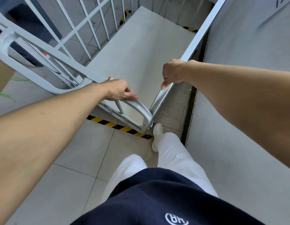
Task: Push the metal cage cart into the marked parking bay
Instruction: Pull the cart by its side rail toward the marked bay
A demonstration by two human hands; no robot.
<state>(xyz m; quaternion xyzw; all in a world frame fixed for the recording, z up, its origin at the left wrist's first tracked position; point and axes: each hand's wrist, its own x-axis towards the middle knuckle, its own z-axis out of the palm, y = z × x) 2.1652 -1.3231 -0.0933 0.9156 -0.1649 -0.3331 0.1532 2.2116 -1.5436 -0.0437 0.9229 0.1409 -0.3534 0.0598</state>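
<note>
The left hand (120, 90) has its grip closed around the curved bar of the metal cage cart (108, 44). The cart sits over the yellow and black floor tape (111, 125). The right hand (172, 73) wraps the cart's right top rail, beside the wall (246, 38).

Tight on the right, open on the left

The cart (141, 51) runs just beside the wall (238, 78), leaving only a thin dark gap at its right rail. Its mesh side (85, 25) closes the left; the tiled floor (68, 151) behind the striped tape (111, 125) lies bare.
</note>
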